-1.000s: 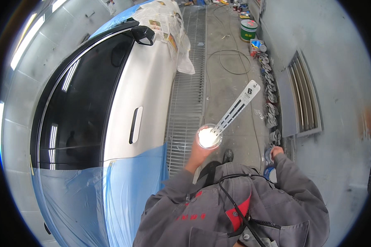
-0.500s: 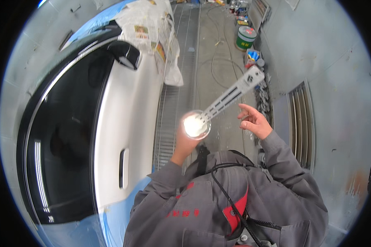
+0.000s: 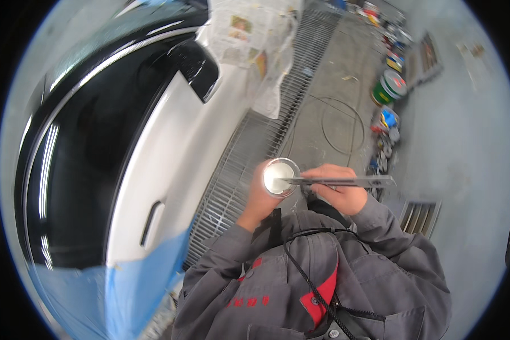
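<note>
Just ahead of my chest, my left hand (image 3: 256, 198) is wrapped round a clear cup (image 3: 268, 190). White paint (image 3: 277, 174) lies inside it. A flat grey mixing stick (image 3: 374, 181) dips one end into the paint and leans out to the right, seen almost edge-on. My right hand (image 3: 345, 195) grips the stick close to the cup, fingers on its far side and thumb on the near side. The stick's lower tip is hidden in the paint.
To my left stands a white car door (image 3: 153, 170) with a black mirror (image 3: 195, 68), masked by paper (image 3: 249, 34) and blue film (image 3: 141, 283). Floor grating (image 3: 226, 175) runs beside it. A hose (image 3: 357, 124), a green bucket (image 3: 385, 88) and assorted cans lie along the right wall.
My right hand has moved left from open air and closed on the mixing stick. The stick has swung down from pointing up and right to nearly level. The whole view has turned.
</note>
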A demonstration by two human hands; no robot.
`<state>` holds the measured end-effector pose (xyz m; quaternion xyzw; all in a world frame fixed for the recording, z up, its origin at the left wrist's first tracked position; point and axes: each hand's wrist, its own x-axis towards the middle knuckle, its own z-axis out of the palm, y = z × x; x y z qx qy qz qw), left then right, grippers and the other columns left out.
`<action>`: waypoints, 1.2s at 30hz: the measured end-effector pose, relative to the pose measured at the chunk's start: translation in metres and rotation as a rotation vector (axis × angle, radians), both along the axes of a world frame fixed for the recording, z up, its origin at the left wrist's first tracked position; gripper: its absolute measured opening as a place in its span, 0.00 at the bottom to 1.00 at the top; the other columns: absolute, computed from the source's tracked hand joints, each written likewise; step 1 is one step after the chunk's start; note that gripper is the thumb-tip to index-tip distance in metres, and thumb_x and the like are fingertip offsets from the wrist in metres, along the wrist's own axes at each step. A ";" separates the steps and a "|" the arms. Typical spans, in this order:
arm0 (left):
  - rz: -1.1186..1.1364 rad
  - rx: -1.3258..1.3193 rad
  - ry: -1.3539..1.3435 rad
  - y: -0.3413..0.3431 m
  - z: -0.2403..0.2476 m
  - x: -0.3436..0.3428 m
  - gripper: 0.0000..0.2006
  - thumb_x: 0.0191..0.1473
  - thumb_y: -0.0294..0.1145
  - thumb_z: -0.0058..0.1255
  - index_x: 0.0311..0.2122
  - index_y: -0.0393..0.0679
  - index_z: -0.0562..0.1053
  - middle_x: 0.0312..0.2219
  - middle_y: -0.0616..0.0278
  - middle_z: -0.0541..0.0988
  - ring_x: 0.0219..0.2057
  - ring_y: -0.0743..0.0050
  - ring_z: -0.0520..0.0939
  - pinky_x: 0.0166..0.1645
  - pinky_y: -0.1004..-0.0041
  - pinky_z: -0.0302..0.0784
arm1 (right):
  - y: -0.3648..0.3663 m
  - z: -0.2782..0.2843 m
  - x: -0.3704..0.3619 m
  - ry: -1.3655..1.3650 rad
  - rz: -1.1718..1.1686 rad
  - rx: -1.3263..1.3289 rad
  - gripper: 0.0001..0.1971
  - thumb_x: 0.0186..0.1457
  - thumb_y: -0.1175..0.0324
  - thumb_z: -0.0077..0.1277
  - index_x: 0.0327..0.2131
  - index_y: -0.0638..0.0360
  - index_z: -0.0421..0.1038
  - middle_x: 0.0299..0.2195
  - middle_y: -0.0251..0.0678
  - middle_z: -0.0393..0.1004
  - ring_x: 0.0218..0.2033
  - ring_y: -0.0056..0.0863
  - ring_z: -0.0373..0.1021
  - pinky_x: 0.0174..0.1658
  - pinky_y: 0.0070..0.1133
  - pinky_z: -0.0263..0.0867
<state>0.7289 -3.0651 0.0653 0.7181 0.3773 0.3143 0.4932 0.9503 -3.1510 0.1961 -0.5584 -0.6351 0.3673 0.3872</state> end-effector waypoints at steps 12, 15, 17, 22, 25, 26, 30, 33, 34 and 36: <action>0.497 -0.014 0.072 -0.080 0.008 0.039 0.42 0.40 0.34 0.77 0.62 0.42 0.69 0.57 0.52 0.75 0.60 0.48 0.75 0.65 0.56 0.69 | 0.107 0.023 0.045 -0.164 1.118 0.320 0.14 0.55 0.74 0.60 0.46 0.54 0.82 0.36 0.38 0.80 0.34 0.41 0.76 0.37 0.30 0.72; 0.631 -0.013 0.097 -0.119 0.008 0.028 0.42 0.41 0.38 0.77 0.62 0.42 0.69 0.57 0.50 0.76 0.59 0.47 0.75 0.65 0.56 0.69 | 0.120 0.036 0.025 0.095 1.116 0.282 0.14 0.55 0.73 0.60 0.46 0.53 0.82 0.37 0.36 0.80 0.34 0.41 0.76 0.38 0.30 0.72; 0.675 0.039 0.083 -0.138 0.006 0.016 0.42 0.42 0.39 0.77 0.62 0.42 0.69 0.57 0.50 0.76 0.59 0.46 0.75 0.65 0.56 0.69 | 0.116 0.034 0.002 -0.018 1.207 0.290 0.14 0.54 0.73 0.60 0.45 0.51 0.83 0.36 0.35 0.80 0.35 0.41 0.77 0.38 0.30 0.72; 0.792 -0.058 0.025 -0.192 0.004 -0.013 0.41 0.43 0.39 0.76 0.62 0.43 0.69 0.56 0.50 0.76 0.59 0.45 0.75 0.65 0.56 0.69 | 0.075 0.034 -0.063 -0.095 1.501 0.386 0.14 0.53 0.74 0.63 0.44 0.51 0.83 0.33 0.35 0.81 0.34 0.38 0.77 0.37 0.30 0.71; 0.766 -0.096 -0.040 -0.229 0.004 -0.030 0.41 0.44 0.37 0.76 0.63 0.42 0.68 0.56 0.51 0.76 0.59 0.50 0.75 0.65 0.57 0.70 | 0.063 0.040 -0.086 -0.045 1.479 0.302 0.11 0.54 0.75 0.62 0.42 0.54 0.83 0.34 0.36 0.82 0.33 0.37 0.76 0.37 0.29 0.71; 0.752 -0.075 -0.051 -0.242 0.002 -0.036 0.41 0.44 0.36 0.76 0.63 0.42 0.67 0.56 0.52 0.76 0.59 0.52 0.76 0.64 0.58 0.70 | 0.056 0.037 -0.093 -0.067 1.423 0.288 0.11 0.54 0.76 0.62 0.42 0.55 0.83 0.35 0.37 0.82 0.33 0.38 0.76 0.36 0.29 0.71; 0.898 -0.140 -0.427 -0.292 -0.009 -0.060 0.42 0.45 0.31 0.75 0.64 0.42 0.66 0.57 0.59 0.75 0.59 0.67 0.76 0.64 0.64 0.72 | -0.013 -0.008 -0.125 0.026 1.171 0.383 0.08 0.63 0.74 0.56 0.44 0.65 0.79 0.33 0.37 0.80 0.30 0.28 0.72 0.35 0.25 0.69; 1.022 -0.179 -0.479 -0.326 -0.026 -0.063 0.43 0.45 0.26 0.73 0.66 0.42 0.63 0.56 0.61 0.75 0.57 0.71 0.75 0.62 0.67 0.72 | -0.068 -0.026 -0.137 0.013 0.939 -0.199 0.10 0.65 0.71 0.56 0.44 0.69 0.79 0.39 0.37 0.80 0.30 0.20 0.73 0.35 0.19 0.71; 1.068 -0.107 -0.476 -0.335 -0.033 -0.064 0.44 0.45 0.26 0.73 0.67 0.42 0.62 0.56 0.61 0.74 0.58 0.71 0.75 0.63 0.67 0.71 | -0.079 -0.028 -0.146 0.079 0.958 -0.237 0.10 0.65 0.71 0.56 0.43 0.69 0.79 0.39 0.38 0.80 0.29 0.20 0.73 0.33 0.19 0.69; 1.131 -0.128 -0.479 -0.344 -0.040 -0.057 0.45 0.44 0.26 0.73 0.67 0.42 0.62 0.56 0.61 0.74 0.59 0.71 0.74 0.63 0.68 0.70 | -0.089 -0.022 -0.158 0.091 0.999 -0.228 0.10 0.65 0.71 0.56 0.43 0.70 0.79 0.39 0.38 0.80 0.30 0.20 0.73 0.33 0.20 0.69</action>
